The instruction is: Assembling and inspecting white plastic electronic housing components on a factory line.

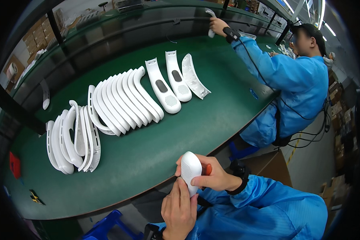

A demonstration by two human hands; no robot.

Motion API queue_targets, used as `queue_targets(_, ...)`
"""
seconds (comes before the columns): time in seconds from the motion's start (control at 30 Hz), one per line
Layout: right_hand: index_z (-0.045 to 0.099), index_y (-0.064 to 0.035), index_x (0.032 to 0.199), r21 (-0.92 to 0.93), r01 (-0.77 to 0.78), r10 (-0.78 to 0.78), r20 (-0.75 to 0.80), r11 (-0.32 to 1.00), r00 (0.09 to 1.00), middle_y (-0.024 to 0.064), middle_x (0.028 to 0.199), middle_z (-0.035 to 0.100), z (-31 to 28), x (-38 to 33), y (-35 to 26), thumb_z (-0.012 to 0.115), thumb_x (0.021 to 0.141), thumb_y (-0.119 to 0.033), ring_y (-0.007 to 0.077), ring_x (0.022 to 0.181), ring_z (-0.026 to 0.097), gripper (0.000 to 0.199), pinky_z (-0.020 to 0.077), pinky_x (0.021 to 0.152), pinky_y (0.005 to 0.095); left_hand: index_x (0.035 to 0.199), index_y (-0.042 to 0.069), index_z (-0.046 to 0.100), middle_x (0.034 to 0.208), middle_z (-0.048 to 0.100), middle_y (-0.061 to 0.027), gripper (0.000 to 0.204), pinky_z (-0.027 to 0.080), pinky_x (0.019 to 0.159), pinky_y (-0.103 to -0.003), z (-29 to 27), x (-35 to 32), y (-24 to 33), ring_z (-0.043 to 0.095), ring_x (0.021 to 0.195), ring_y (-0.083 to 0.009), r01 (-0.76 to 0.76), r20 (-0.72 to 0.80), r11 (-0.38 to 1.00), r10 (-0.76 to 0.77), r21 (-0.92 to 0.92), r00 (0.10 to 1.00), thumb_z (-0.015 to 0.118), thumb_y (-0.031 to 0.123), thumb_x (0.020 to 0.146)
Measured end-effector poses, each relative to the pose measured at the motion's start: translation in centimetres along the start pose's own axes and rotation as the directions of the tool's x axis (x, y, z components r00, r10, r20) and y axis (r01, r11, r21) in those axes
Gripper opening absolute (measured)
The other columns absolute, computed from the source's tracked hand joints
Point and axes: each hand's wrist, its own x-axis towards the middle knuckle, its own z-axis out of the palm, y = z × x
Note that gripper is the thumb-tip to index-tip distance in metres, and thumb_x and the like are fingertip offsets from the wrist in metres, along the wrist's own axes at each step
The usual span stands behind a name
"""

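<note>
Just off the table's near edge, a white curved plastic shell (191, 170) with a patch of small holes is held up between my two hands. My left hand (179, 210) presses its fingers along the lower side of the shell. My right hand (215, 175) wraps around the shell's other side, thumb on its face. An orange-red piece (208, 169), like a tool handle, sticks out within my right hand; the rest of it is hidden.
On the green table (124, 160) stands a long row of white curved shells (122, 100), with a second group (74, 138) left of it. Two assembled-looking handles (163, 86) lie beyond. A co-worker (292, 76) in blue sits at right, holding a white piece. A blue stool (112, 226) is below.
</note>
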Motion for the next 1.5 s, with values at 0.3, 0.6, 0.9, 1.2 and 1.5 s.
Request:
queue_targets(0.3,0.050,0.0029,0.122,-0.277,-0.098,0.073,-0.100,0.956,0.992,0.0053,0.101,0.060,-0.4,0.9,-1.2,0.072,0.085,-0.022,0.0105,0.088,0.054,0.050,0.0457,0.077,0.0246,0.135,-0.006,0.043,0.116,0.059,-0.0206,0.055,0.049,0.082,-0.038,-0.5,0.9,0.1,0.062,0.094,-0.0338,0.185,0.149,0.934,-0.145,-0.306,0.978,0.062,0.010,0.087)
queue_targets(0.6,0.054,0.0041,0.123,-0.150,-0.111,0.121,0.063,0.982,0.991,0.0069,0.107,0.064,-1.4,1.3,-1.3,0.067,0.089,-0.010,0.0096,0.097,0.057,0.039,0.0476,0.083,0.0241,0.133,-0.007,0.046,0.123,0.057,-0.0128,0.043,0.044,0.093,-0.030,-2.1,-0.9,-1.8,0.058,0.107,-0.0188,0.545,0.426,0.412,-0.350,-0.730,0.835,0.049,-0.002,0.090)
queue_targets(0.9,0.057,0.0051,0.117,-0.143,-0.004,0.000,-0.027,0.990,1.000,0.0069,0.098,0.064,-0.3,0.6,-1.4,0.067,0.088,-0.013,0.0091,0.087,0.055,0.035,0.0467,0.076,0.0243,0.118,-0.007,0.059,0.105,0.064,-0.0104,0.029,0.047,0.084,-0.029,-1.5,-0.5,-0.1,0.060,0.094,-0.0172,0.438,0.078,0.610,-0.524,-0.661,0.848,0.051,0.007,0.094)
queue_targets(1.2,0.055,0.0051,0.119,0.045,-0.222,0.224,-0.023,0.974,0.974,0.0045,0.091,0.062,-0.6,-0.1,-2.1,0.068,0.088,-0.011,0.0057,0.068,0.053,0.037,0.0425,0.056,0.0204,0.119,-0.007,0.057,0.102,0.065,-0.0112,0.031,0.048,0.082,-0.030,-1.2,-1.4,-0.5,0.062,0.090,-0.0185,0.489,0.153,0.579,-0.531,-0.652,0.833,0.049,0.015,0.097)
queue_targets(1.5,0.059,0.0038,0.102,-0.398,-0.175,0.082,-0.239,0.901,0.968,0.0071,0.076,0.061,0.1,1.2,-1.2,0.073,0.083,-0.022,0.0115,0.060,0.055,0.035,0.0447,0.053,0.0272,0.134,-0.008,0.036,0.117,0.057,-0.0239,0.060,0.053,0.085,-0.042,1.7,-0.6,-1.0,0.064,0.097,-0.0325,0.470,0.455,-0.076,-0.424,-0.879,0.783,0.034,0.042,0.101)
